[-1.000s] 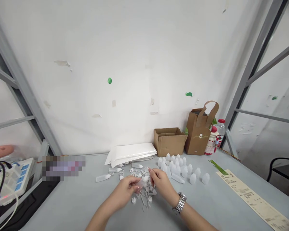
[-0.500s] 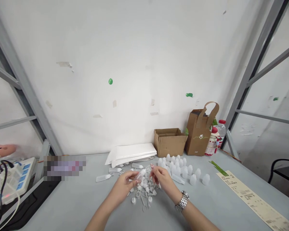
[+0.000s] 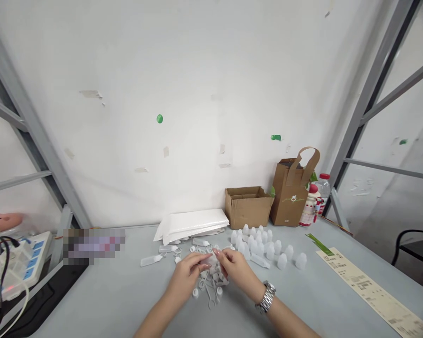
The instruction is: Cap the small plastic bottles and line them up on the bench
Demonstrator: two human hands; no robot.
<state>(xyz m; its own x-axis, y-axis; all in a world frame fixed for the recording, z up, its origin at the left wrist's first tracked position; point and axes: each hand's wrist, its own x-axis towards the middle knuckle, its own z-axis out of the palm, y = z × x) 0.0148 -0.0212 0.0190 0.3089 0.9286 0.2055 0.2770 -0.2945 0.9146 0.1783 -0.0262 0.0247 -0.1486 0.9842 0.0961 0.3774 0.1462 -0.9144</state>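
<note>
Over a pile of small white caps with looped strips (image 3: 211, 284), my two hands meet at the fingertips. My left hand (image 3: 190, 271) is closed, thumb and fingers around a small translucent piece that is mostly hidden. My right hand (image 3: 234, 266), with a silver watch on its wrist, is pinched at that same piece; what exactly it grips is too small to tell. Translucent flat bottles (image 3: 151, 260) lie left of the pile, and another bottle (image 3: 260, 261) lies to its right. Several frosted, rounded pieces (image 3: 270, 251) stand at the right.
White padded envelopes (image 3: 195, 223) lie by the wall, beside an open cardboard box (image 3: 249, 210). A brown bag (image 3: 289, 195) and red-capped bottles (image 3: 323, 190) stand behind at the right. A labelled paper strip (image 3: 364, 284) lies right; a power strip (image 3: 31, 263) sits left.
My left hand has shifted slightly right, and my right hand has come in to meet it. The translucent bottle seen between my left fingers is now mostly covered.
</note>
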